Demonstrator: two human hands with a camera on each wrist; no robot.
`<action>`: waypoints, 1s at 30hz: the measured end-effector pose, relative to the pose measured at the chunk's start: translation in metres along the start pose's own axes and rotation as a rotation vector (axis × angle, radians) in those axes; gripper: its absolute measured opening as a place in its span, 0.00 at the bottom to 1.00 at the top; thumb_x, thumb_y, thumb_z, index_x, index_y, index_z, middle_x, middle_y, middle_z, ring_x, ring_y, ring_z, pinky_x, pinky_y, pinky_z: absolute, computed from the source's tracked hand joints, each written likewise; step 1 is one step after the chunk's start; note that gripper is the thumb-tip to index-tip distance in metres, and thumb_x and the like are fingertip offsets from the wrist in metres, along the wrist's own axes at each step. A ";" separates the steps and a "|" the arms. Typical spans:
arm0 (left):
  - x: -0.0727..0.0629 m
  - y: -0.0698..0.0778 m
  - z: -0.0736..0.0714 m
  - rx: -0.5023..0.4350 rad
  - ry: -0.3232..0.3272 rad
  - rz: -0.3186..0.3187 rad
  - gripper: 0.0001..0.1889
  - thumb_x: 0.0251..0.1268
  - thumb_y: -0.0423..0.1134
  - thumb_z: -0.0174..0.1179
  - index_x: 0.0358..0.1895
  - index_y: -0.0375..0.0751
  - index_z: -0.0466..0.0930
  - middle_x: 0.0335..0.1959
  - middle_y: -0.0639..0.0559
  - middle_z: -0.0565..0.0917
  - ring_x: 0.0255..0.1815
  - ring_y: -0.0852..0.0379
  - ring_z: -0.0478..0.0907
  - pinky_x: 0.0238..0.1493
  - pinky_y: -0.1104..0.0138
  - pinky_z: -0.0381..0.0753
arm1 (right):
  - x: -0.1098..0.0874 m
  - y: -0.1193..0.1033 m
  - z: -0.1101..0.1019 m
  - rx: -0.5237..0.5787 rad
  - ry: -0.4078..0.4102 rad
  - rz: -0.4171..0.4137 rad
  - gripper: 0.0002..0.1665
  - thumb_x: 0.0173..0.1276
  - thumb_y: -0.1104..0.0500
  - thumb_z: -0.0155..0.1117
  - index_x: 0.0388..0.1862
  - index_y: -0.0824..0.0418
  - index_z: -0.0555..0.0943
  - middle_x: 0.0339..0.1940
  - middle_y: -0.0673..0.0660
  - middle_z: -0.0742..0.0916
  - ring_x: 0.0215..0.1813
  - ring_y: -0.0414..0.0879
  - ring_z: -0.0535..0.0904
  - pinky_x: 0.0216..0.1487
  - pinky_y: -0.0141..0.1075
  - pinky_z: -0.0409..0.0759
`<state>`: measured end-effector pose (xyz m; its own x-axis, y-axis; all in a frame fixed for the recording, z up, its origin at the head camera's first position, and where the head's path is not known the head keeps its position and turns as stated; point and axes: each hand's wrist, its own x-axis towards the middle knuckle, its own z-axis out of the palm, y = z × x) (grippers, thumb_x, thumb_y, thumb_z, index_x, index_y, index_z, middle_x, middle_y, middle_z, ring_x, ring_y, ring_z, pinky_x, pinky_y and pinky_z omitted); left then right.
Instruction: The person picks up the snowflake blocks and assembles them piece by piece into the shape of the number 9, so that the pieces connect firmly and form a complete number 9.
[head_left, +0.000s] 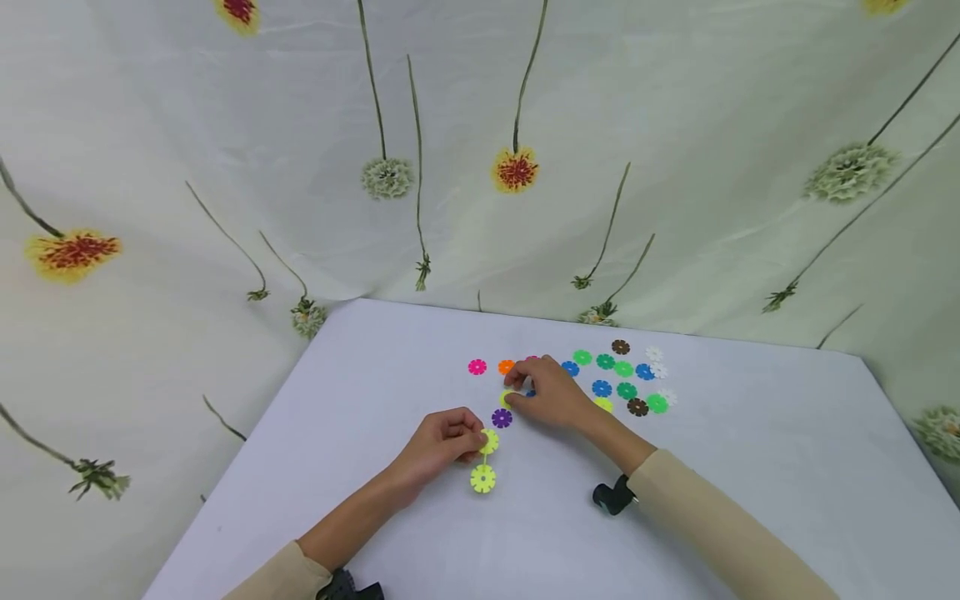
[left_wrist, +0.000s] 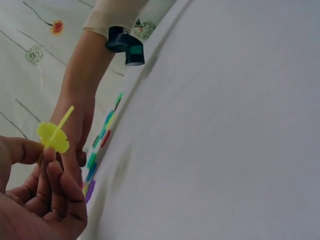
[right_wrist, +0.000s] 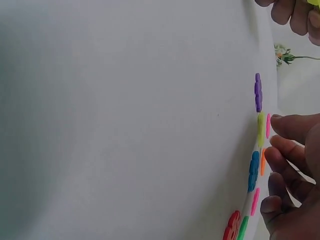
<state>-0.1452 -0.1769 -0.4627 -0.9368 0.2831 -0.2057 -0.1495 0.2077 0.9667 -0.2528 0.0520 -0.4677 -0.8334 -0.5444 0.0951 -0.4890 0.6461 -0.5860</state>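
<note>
Both hands (head_left: 442,442) (head_left: 551,396) at colourful discs (head_left: 602,384)

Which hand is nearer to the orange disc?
Right. The right hand is beside the orange disc; the left hand, holding joined yellow discs, is farther, lower in the head view.

The held discs (left_wrist: 46,132) are yellow, 1 disc (head_left: 502,412) purple, the sleeves (head_left: 720,529) beige, the backdrop (head_left: 300,125) flower-patterned.

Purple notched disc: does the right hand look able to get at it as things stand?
Probably yes: the purple notched disc lies uncovered on the tabletop, close beside the right hand. The left hand, pinching linked yellow notched discs, is nearby but does not cover it.
</note>
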 end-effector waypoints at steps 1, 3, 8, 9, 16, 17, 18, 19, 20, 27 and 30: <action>0.000 0.000 0.000 0.002 -0.001 0.001 0.09 0.74 0.37 0.64 0.48 0.33 0.80 0.33 0.55 0.85 0.37 0.57 0.79 0.46 0.69 0.83 | 0.000 0.001 0.001 -0.012 -0.001 0.003 0.12 0.70 0.52 0.76 0.48 0.55 0.88 0.43 0.50 0.89 0.51 0.47 0.79 0.57 0.42 0.80; 0.000 0.001 0.001 0.004 0.000 0.002 0.09 0.74 0.37 0.64 0.47 0.33 0.80 0.33 0.55 0.85 0.36 0.57 0.79 0.45 0.70 0.83 | 0.001 0.002 0.002 -0.034 -0.005 0.010 0.13 0.69 0.52 0.77 0.48 0.54 0.88 0.43 0.49 0.89 0.52 0.47 0.79 0.58 0.43 0.80; 0.002 0.001 0.001 0.002 0.003 0.000 0.09 0.74 0.37 0.64 0.47 0.34 0.80 0.32 0.55 0.85 0.36 0.57 0.79 0.44 0.70 0.82 | 0.001 0.002 0.003 -0.034 -0.023 0.014 0.13 0.70 0.53 0.77 0.49 0.55 0.87 0.44 0.50 0.88 0.52 0.46 0.78 0.59 0.43 0.80; 0.002 0.001 0.001 0.001 0.002 -0.001 0.09 0.74 0.37 0.64 0.47 0.34 0.80 0.32 0.55 0.85 0.36 0.57 0.79 0.44 0.70 0.83 | 0.001 0.002 0.003 -0.024 -0.026 0.013 0.13 0.70 0.54 0.77 0.50 0.56 0.86 0.44 0.51 0.88 0.52 0.47 0.77 0.58 0.43 0.80; 0.004 0.001 0.002 -0.002 -0.002 -0.002 0.09 0.74 0.37 0.63 0.47 0.34 0.80 0.34 0.53 0.86 0.37 0.55 0.80 0.46 0.70 0.83 | -0.004 0.004 0.003 0.059 -0.016 -0.024 0.11 0.71 0.58 0.75 0.47 0.54 0.82 0.44 0.51 0.88 0.51 0.46 0.77 0.55 0.39 0.77; 0.004 0.002 0.002 0.000 -0.002 0.000 0.09 0.74 0.37 0.63 0.47 0.34 0.80 0.34 0.53 0.85 0.37 0.55 0.79 0.46 0.69 0.83 | -0.006 0.005 0.002 0.075 -0.012 -0.033 0.10 0.71 0.59 0.74 0.47 0.54 0.82 0.44 0.50 0.88 0.50 0.46 0.77 0.55 0.39 0.78; 0.004 0.002 0.003 0.001 -0.002 0.002 0.09 0.74 0.37 0.63 0.47 0.34 0.80 0.34 0.53 0.86 0.37 0.55 0.79 0.46 0.69 0.83 | -0.008 0.005 0.002 0.092 -0.009 -0.040 0.08 0.72 0.60 0.73 0.46 0.54 0.82 0.44 0.50 0.88 0.49 0.45 0.78 0.55 0.39 0.78; 0.004 0.003 0.003 0.001 -0.003 0.003 0.09 0.74 0.37 0.63 0.47 0.34 0.80 0.34 0.53 0.85 0.37 0.55 0.79 0.46 0.68 0.83 | -0.011 0.005 0.000 0.112 -0.007 -0.048 0.07 0.73 0.61 0.72 0.46 0.54 0.82 0.43 0.50 0.88 0.48 0.45 0.78 0.54 0.38 0.79; 0.004 0.003 0.003 0.001 -0.004 0.004 0.09 0.74 0.37 0.63 0.47 0.34 0.80 0.34 0.53 0.86 0.37 0.55 0.80 0.46 0.68 0.84 | -0.013 0.005 -0.001 0.137 -0.005 -0.058 0.06 0.74 0.62 0.71 0.46 0.54 0.83 0.42 0.50 0.88 0.47 0.44 0.79 0.54 0.37 0.80; 0.010 0.002 0.008 -0.028 -0.026 -0.024 0.08 0.74 0.37 0.63 0.46 0.34 0.80 0.33 0.54 0.86 0.37 0.56 0.81 0.45 0.70 0.83 | -0.034 0.008 -0.010 0.353 0.010 -0.056 0.07 0.73 0.64 0.71 0.47 0.58 0.85 0.41 0.54 0.89 0.43 0.42 0.82 0.47 0.29 0.82; 0.013 0.002 0.010 -0.032 -0.034 -0.025 0.09 0.75 0.38 0.63 0.47 0.35 0.80 0.33 0.54 0.86 0.38 0.56 0.81 0.45 0.71 0.83 | -0.043 0.006 -0.013 0.456 -0.011 -0.050 0.09 0.73 0.64 0.72 0.51 0.59 0.85 0.44 0.57 0.90 0.44 0.43 0.84 0.47 0.28 0.83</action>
<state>-0.1540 -0.1632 -0.4648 -0.9213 0.3102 -0.2346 -0.1834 0.1854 0.9654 -0.2236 0.0864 -0.4648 -0.8074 -0.5766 0.1251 -0.3635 0.3190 -0.8753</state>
